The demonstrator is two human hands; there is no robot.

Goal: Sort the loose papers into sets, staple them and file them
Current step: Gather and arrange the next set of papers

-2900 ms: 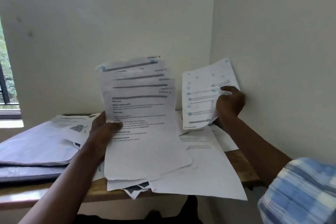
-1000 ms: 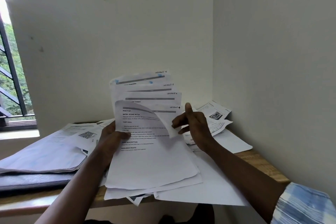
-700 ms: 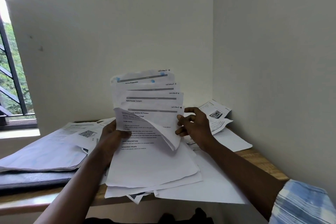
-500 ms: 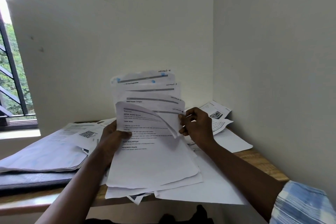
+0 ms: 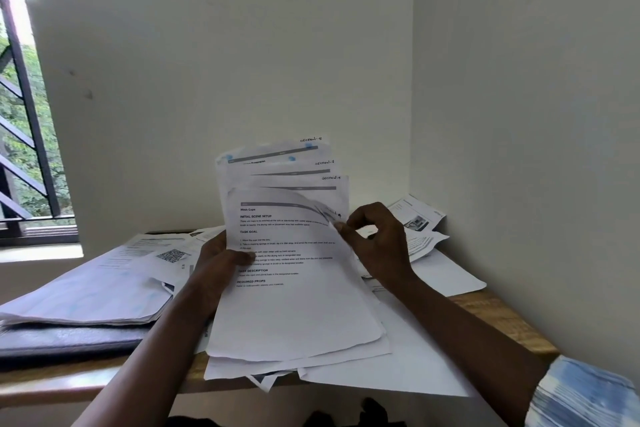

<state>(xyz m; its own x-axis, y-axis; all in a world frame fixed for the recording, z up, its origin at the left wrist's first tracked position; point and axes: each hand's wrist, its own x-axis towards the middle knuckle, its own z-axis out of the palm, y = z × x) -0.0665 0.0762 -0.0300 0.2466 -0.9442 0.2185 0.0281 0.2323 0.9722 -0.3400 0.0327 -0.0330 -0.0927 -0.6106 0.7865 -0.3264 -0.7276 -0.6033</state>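
Your left hand grips the fanned stack of papers at its left edge, thumb curled over the front sheet. Your right hand pinches that front sheet's upper right corner, bending it forward. The stack stands at frame centre, above the loose sheets on the wooden desk.

A fanned sheaf of printed papers stands tilted upright, its front sheet's top corner curled.
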